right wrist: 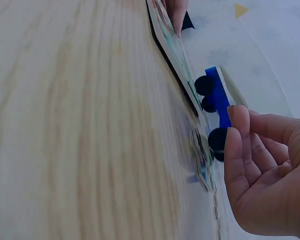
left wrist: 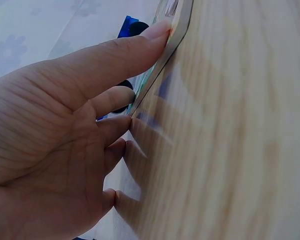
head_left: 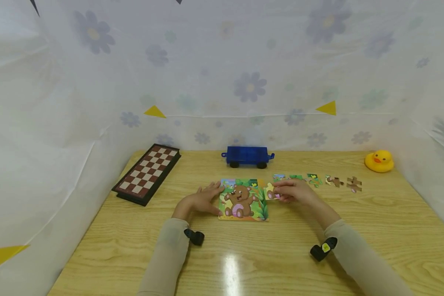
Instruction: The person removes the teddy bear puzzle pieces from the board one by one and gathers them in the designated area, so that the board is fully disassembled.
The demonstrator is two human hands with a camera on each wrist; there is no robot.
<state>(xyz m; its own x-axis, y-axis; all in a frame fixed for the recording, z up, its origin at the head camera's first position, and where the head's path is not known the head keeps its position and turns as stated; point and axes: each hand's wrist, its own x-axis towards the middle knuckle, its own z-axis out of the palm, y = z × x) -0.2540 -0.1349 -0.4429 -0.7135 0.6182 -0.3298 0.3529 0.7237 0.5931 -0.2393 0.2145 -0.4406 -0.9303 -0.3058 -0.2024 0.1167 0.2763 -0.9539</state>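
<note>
A square bear picture puzzle board lies flat on the table. Spread along its left side, my left hand rests its thumb on the lower left corner and its fingertips near the upper left one. In the left wrist view that thumb presses on the board's edge. My right hand pinches a puzzle piece with yellow and brown print, overlapping the board's right edge in the head view. Seen edge-on in the right wrist view, the piece is tilted up off the table between thumb and fingertips.
Loose puzzle pieces lie in a row behind and right of my right hand, several in all. Behind the board stands a blue toy wagon. A folded chessboard is at the left, a yellow rubber duck at the back right.
</note>
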